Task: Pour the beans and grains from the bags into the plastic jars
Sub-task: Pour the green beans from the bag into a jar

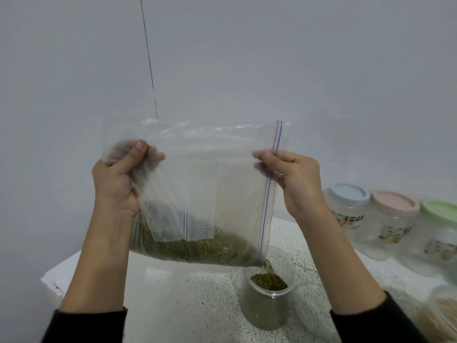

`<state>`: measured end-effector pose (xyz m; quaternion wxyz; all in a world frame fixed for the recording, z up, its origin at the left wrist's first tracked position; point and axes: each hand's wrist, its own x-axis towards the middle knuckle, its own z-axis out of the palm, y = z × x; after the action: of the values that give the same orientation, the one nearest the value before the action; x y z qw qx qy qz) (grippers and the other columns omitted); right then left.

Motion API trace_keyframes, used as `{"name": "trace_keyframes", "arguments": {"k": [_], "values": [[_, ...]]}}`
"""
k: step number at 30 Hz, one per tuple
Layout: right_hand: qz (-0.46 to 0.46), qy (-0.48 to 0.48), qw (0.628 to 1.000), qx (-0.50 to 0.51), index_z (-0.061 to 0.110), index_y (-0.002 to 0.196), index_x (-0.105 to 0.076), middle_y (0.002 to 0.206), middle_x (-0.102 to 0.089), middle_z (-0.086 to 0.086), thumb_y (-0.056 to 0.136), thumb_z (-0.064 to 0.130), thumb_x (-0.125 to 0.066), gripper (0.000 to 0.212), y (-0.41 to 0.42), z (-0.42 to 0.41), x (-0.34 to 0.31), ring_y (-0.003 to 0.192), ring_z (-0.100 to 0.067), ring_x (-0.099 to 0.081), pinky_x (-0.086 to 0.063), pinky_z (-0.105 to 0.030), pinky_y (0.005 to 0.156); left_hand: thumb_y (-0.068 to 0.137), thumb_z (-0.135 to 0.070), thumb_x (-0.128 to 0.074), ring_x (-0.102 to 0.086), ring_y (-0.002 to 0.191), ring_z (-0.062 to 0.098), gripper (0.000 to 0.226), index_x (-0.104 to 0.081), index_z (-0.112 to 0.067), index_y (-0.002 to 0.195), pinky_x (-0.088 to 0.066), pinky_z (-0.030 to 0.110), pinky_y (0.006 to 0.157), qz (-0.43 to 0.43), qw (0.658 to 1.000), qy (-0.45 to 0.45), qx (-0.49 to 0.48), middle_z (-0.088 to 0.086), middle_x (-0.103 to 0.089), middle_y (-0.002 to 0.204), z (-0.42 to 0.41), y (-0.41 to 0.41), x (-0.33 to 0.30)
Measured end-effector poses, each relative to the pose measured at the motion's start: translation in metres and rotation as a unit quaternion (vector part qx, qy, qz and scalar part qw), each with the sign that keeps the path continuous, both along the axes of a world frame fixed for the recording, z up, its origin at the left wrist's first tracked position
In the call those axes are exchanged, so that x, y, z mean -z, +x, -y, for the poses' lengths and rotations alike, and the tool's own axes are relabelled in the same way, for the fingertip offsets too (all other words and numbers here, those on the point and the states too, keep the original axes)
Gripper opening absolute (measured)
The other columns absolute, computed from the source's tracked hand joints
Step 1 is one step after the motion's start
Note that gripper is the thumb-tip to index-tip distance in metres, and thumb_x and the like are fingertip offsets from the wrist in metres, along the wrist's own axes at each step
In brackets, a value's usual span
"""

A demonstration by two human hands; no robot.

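I hold a clear zip bag (pixel 197 184) of green mung beans up over the table, turned so its blue zip edge runs down the right side. My left hand (pixel 118 179) grips the bag's bunched left end. My right hand (pixel 294 181) pinches the zip edge near the top right. Green beans lie along the bag's lower edge and spill from its lower right corner into an open clear plastic jar (pixel 268 290), which holds a mound of beans.
Three lidded clear jars stand at the right against the wall: blue lid (pixel 350 195), pink lid (pixel 395 203), green lid (pixel 440 209). Another container of pale grain (pixel 445 315) sits at the lower right. The speckled white table (pixel 197 298) ends at its left corner.
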<state>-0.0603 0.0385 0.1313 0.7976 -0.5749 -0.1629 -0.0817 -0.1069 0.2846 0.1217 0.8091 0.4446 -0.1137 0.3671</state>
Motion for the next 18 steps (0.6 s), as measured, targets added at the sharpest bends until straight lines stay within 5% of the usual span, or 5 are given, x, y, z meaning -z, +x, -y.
{"name": "trace_keyframes", "arguments": {"k": [18], "values": [[0.0,0.01,1.0,-0.004,0.005,0.081,-0.072,0.074,-0.074,0.0,0.081,0.001,-0.067,0.006,0.0007,-0.0019,-0.0001,0.066,-0.013,-0.068,-0.056,-0.02,0.072,0.04,-0.032,-0.091,-0.067,0.06,0.012,0.035,-0.073,-0.014,0.062,-0.055,0.022,0.065,0.008,1.0,0.002,0.017,-0.001,-0.068,0.061,-0.0029,0.0017,0.0024]]}}
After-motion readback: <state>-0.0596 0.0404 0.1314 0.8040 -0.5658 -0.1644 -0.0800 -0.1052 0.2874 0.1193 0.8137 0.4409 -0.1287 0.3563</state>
